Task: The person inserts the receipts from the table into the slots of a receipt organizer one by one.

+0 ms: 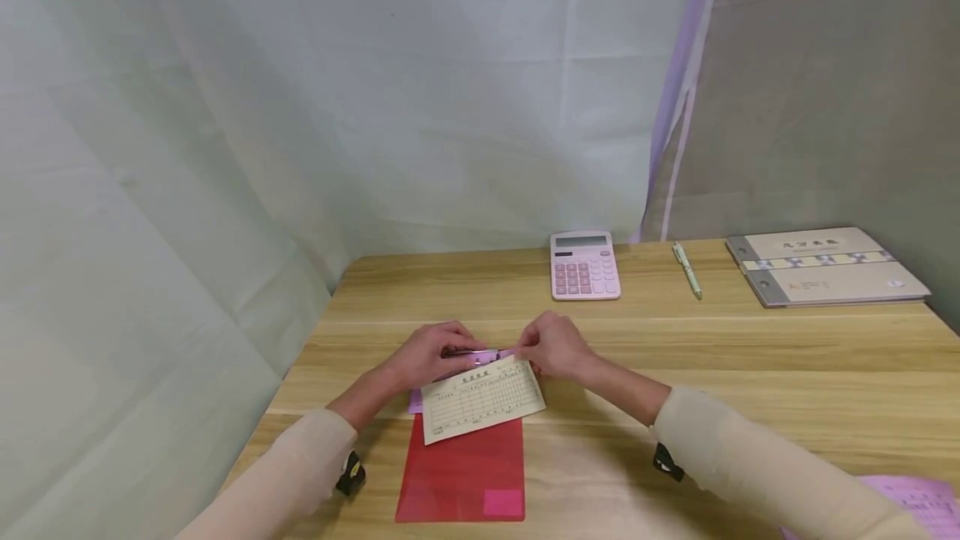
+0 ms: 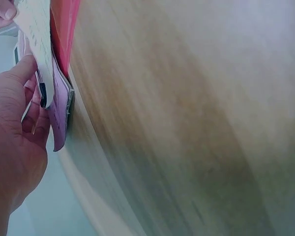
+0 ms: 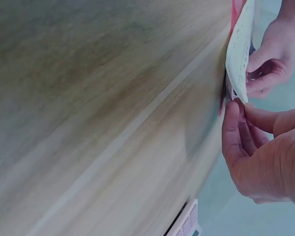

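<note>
A red clipboard [image 1: 461, 477] with a pink label lies at the near middle of the table. Over its upper part slants a cream printed form [image 1: 483, 402], and a purple sheet [image 1: 415, 402] shows beneath. My left hand [image 1: 437, 353] grips the clipboard's top edge at the metal clip, thumb in front and fingers behind; the left wrist view shows this hand [image 2: 19, 118] from the side. With thumb and fingertips, my right hand [image 1: 557, 346] pinches the form's upper right corner, also visible in the right wrist view, where the hand [image 3: 265, 152] hides part of that corner.
A pink calculator [image 1: 585, 267] sits at the back edge, with a pale green pen [image 1: 687, 271] to its right. Farther right lies a beige bound book [image 1: 832, 267]. Another purple printed sheet [image 1: 918, 498] is at the near right corner. Pale curtains [image 1: 465, 107] hang behind the table.
</note>
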A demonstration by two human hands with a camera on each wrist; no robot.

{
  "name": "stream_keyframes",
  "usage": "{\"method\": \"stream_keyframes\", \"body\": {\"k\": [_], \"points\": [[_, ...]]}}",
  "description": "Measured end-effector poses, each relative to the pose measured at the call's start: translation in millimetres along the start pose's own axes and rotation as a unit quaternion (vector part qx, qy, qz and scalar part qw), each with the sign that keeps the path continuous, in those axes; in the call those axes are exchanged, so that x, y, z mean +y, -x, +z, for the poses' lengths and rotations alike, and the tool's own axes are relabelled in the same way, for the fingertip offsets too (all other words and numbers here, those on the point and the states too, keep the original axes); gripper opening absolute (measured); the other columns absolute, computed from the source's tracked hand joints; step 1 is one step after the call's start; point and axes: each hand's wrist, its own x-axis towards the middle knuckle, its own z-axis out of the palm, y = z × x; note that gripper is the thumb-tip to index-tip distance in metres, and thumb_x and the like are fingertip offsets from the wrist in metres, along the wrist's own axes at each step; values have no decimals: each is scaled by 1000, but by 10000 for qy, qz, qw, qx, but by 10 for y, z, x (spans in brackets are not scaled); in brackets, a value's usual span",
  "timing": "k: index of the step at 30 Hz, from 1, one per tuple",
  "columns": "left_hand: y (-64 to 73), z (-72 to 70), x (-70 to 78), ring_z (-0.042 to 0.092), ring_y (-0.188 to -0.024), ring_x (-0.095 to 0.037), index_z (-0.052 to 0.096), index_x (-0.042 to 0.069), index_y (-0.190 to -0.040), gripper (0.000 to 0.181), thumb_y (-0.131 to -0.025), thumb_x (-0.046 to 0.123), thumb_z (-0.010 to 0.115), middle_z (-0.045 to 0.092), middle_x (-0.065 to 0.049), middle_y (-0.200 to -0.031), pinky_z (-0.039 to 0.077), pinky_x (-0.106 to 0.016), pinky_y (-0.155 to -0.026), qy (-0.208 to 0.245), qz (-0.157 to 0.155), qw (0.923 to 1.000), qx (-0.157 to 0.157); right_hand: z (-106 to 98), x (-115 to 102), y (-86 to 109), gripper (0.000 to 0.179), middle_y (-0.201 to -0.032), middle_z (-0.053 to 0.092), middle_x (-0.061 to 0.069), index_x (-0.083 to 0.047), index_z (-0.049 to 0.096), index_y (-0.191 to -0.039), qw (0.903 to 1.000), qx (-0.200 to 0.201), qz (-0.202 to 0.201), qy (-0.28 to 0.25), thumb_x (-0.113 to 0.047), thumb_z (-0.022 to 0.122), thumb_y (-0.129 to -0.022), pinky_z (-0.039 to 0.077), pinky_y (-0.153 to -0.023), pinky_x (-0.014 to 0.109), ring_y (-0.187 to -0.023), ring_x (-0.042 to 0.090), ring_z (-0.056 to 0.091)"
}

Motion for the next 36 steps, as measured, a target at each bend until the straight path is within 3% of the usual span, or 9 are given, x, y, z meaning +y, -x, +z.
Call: {"method": "stream_keyframes", "body": {"k": [6, 9, 11, 14, 20, 26, 36], "points": [[15, -15, 9, 63, -95, -12, 79, 14, -129, 29, -100, 17, 77, 70, 3, -115, 54, -31, -81, -49, 69, 10000, -6, 47, -20, -44, 8, -61, 68, 9, -1, 82, -84, 9999, -54, -7, -94, 0, 81, -92, 47, -47, 21, -46, 11, 56], [16, -26, 13, 63, -96, -10, 78, 14, -130, 30, -100, 21, 77, 69, 3, -115, 54, -30, -82, -446, 235, 9987, -50, 87, -3, -79, 9, -61, 69, 7, 0, 81, -82, 9999, -134, -76, 17, 1, 81, -91, 45, -47, 20, -46, 9, 56], [12, -39, 50, 64, -95, -11, 79, 14, -129, 30, -100, 24, 77, 69, 3, -114, 55, -30, -83, -925, 442, 9947, -59, 109, 14, -99, 11, -60, 68, 6, -1, 80, -80, 9997, -174, -136, 117, 2, 81, -92, 44, -46, 20, -46, 8, 54], [-6, -47, 110, 63, -91, -9, 80, 14, -127, 29, -101, 27, 76, 68, 4, -108, 55, -28, -81, -1703, 702, 9829, -48, 118, 14, -116, 13, -59, 67, 5, -2, 80, -79, 9992, -178, -199, 282, 1, 80, -92, 43, -46, 20, -46, 6, 52], [-16, -48, 213, 55, -79, -8, 79, 17, -129, 28, -102, 22, 75, 63, 7, -96, 49, -22, -72, -2352, 691, 9695, -59, 119, -7, -119, 15, -59, 67, 5, -3, 78, -79, 9977, -198, -253, 595, 0, 79, -93, 45, -46, 20, -46, 6, 54], [-17, -39, 221, 53, -74, -7, 80, 20, -128, 26, -103, 21, 72, 61, 7, -91, 46, -22, -68, -2524, 729, 9649, 19, 120, -19, -129, 15, -59, 67, 3, -4, 78, -79, 9972, -217, -177, 686, 0, 78, -94, 45, -46, 21, -45, 7, 55], [0, -25, 225, 50, -73, -7, 80, 19, -127, 26, -102, 19, 74, 59, 7, -89, 46, -23, -67, -2450, 693, 9670, 113, 139, 1, -150, 18, -56, 66, 2, -3, 77, -78, 9977, -128, -63, 662, 0, 75, -95, 46, -45, 21, -43, 6, 55]]}}
